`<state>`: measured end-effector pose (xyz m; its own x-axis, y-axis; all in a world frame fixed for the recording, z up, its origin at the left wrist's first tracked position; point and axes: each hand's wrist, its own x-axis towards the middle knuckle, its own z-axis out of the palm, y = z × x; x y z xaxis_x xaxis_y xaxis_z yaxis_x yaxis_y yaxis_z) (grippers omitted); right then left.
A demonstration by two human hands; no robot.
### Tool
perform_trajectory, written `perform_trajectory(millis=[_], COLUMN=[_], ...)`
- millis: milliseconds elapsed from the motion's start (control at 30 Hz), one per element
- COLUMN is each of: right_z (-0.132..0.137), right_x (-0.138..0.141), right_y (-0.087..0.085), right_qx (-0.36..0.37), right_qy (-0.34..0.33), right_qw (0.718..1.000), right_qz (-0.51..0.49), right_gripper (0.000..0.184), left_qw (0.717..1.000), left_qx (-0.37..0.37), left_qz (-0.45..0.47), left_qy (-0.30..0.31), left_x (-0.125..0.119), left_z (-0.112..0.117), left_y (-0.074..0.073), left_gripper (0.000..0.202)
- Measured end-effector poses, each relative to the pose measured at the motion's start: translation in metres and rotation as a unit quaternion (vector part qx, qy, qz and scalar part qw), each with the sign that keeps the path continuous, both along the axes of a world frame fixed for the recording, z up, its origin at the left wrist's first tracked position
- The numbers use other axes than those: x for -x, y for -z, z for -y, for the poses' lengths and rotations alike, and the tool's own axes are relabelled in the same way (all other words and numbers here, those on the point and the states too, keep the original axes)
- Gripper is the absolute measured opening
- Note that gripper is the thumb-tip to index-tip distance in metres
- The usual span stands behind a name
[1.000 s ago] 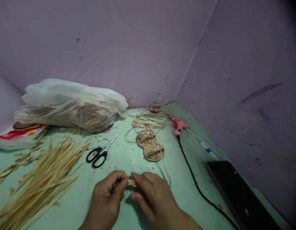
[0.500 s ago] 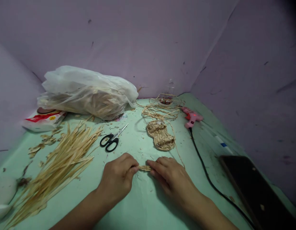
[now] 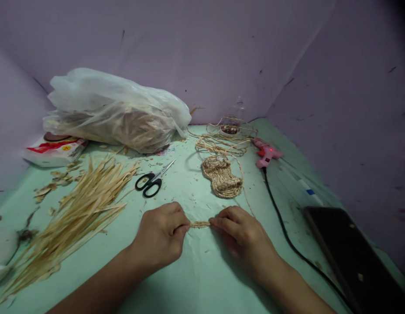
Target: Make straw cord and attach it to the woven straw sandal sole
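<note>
A short piece of twisted straw cord (image 3: 200, 224), seemingly laid in more than one strand, stretches between my two hands just above the green table. My left hand (image 3: 161, 233) pinches one end between thumb and fingers. At the other end my right hand (image 3: 243, 233) grips it with its fingertips. Beyond my right hand lies a woven straw piece (image 3: 222, 176), narrowed at its middle, with a strand trailing from it towards the hand. Loose coils of straw cord (image 3: 218, 144) lie behind it.
Black-handled scissors (image 3: 153, 179) and a heap of dry flat strips (image 3: 81, 213) lie left. A plastic bag (image 3: 124, 117) and a red-white box (image 3: 53, 150) stand behind. Right are a pink glue gun (image 3: 268, 153), its black cable (image 3: 281, 231) and a dark phone-like slab (image 3: 349, 257).
My right hand has shifted slightly right, so more of the cord shows between my hands. The camera view has tilted a little downward.
</note>
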<state>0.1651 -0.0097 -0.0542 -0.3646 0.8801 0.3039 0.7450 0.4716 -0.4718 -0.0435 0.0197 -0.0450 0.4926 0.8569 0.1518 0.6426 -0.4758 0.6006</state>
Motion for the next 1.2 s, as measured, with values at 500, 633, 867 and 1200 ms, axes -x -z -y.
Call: perform_trajectory(millis=[500, 633, 867, 1200], right_z=[-0.003, 0.002, 0.005, 0.000], right_x=[0.005, 0.006, 0.012, 0.018], right_y=[-0.006, -0.008, -0.009, -0.005], right_qx=[0.095, 0.056, -0.015, -0.023], right_qy=[0.063, 0.065, 0.061, 0.039], right_qw=[0.990, 0.996, 0.997, 0.998], right_qz=[-0.079, -0.021, -0.045, -0.034], right_gripper=[0.017, 0.015, 0.014, 0.014], left_qw=[0.999, 0.997, 0.997, 0.997], left_qx=[-0.025, -0.066, -0.074, -0.077], left_qz=[-0.025, -0.013, -0.003, 0.000], left_qy=[0.005, 0.024, 0.038, 0.028], left_x=[0.000, 0.002, 0.002, 0.001], left_z=[0.000, 0.001, 0.000, -0.001], left_y=[-0.001, 0.003, 0.004, 0.003], left_gripper=[0.014, 0.014, 0.014, 0.013])
